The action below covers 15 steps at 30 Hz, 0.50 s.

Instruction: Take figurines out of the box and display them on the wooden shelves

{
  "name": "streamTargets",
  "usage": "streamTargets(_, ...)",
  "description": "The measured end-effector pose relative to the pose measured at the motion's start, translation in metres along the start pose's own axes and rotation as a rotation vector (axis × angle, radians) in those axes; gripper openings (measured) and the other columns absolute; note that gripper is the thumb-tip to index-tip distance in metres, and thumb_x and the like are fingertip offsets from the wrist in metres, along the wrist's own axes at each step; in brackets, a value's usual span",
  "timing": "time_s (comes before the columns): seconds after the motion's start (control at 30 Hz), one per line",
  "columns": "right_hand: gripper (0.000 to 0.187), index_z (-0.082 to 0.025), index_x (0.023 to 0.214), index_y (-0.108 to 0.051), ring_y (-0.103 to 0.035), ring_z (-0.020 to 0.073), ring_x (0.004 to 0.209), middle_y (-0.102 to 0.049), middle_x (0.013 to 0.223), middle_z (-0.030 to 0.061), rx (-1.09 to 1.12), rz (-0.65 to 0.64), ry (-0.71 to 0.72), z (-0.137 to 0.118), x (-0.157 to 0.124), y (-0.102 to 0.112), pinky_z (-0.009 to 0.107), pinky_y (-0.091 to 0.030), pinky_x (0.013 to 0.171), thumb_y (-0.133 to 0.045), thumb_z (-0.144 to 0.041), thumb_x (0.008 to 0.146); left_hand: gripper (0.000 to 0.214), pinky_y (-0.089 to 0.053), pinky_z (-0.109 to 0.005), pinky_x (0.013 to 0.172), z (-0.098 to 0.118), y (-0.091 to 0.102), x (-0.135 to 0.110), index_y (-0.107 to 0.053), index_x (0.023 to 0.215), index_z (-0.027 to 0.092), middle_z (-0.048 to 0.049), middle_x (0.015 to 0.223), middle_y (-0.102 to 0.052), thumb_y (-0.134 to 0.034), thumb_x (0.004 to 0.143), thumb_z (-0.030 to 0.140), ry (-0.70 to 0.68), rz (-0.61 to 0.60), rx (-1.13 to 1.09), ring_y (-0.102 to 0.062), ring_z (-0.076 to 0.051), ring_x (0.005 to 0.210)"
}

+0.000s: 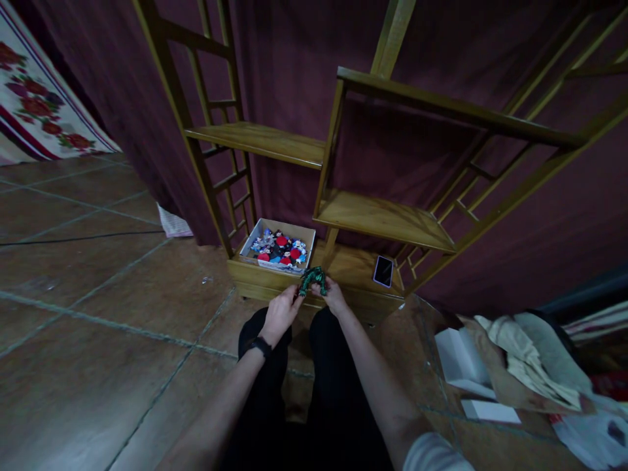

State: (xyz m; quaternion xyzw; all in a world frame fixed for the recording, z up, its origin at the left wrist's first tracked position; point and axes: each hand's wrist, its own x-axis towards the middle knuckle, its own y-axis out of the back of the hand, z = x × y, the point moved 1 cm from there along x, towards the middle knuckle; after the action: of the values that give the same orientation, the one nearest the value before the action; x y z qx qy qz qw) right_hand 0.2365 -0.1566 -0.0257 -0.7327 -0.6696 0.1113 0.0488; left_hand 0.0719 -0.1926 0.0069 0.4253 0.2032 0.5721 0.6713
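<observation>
Clearly, both hands share one small object, a shiny green figure [313, 280], which is held in the air just in front of the wooden shelf unit [385, 219]. The left hand [283, 309] pinches it at one end between the thumb and the fingers, and the right hand [334, 297] pinches the opposite end. The figure bends like an arch between them; perhaps it is held from two sides so that it stays steady and its shape can be controlled, but the fine details are too small to tell.

Near the left hand, an open box [297, 231] stands on the low board [350, 268] of the unit. Its walls probably serve to keep the many colourful small figures [280, 252] together. Farther to the right, a dark-screened device [383, 271] lies flat on the same board, well apart from the box, maybe so that it does not disturb the hands. The forearms pass above the dark-clothed knees [328, 347].
</observation>
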Motion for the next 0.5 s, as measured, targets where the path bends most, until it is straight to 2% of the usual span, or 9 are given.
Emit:
streamTargets(0.13,0.041,-0.019,0.084,-0.062,-0.06,0.0169,0.071,-0.064,0.076,-0.0002,-0.003,0.002,0.004,-0.003,-0.002,0.0,0.034,-0.051,0.071,-0.075,-0.032,0.047,0.028,-0.043,-0.027,0.073,0.001,0.0,-0.002,-0.05,0.111,0.019,-0.0076,0.099,-0.065,-0.04,0.087,0.03,-0.081,0.046,0.055,-0.062,-0.02,0.088)
streamTargets(0.27,0.037,-0.019,0.081,-0.063,-0.061,0.0193,0.073,-0.066,0.078,0.0019,0.022,0.007,0.052,-0.005,-0.004,0.0,0.035,-0.051,0.072,-0.076,-0.03,0.048,0.027,-0.043,-0.028,0.074,0.003,0.004,-0.004,-0.049,0.111,0.018,-0.0084,0.095,-0.064,-0.04,0.087,0.026,-0.19,0.061,0.141,-0.061,-0.02,0.086)
streamTargets(0.4,0.028,-0.021,0.079,-0.065,-0.062,0.0207,0.079,-0.067,0.082,0.003,0.02,0.007,0.137,-0.007,-0.007,-0.002,0.036,-0.051,0.076,-0.073,-0.028,0.054,0.028,-0.043,-0.029,0.073,0.005,0.013,-0.005,-0.049,0.112,0.017,-0.0085,0.088,-0.064,-0.041,0.086,0.024,-0.274,0.05,0.232,-0.061,-0.019,0.081)
streamTargets(0.5,0.029,-0.022,0.086,-0.066,-0.061,0.0214,0.087,-0.068,0.093,0.0039,-0.027,-0.001,0.225,-0.01,-0.009,-0.004,0.037,-0.048,0.083,-0.069,-0.023,0.058,0.03,-0.043,-0.03,0.074,0.004,0.018,-0.006,-0.047,0.115,0.015,-0.0094,0.089,-0.063,-0.04,0.087,0.023,-0.33,0.05,0.276,-0.06,-0.02,0.082)
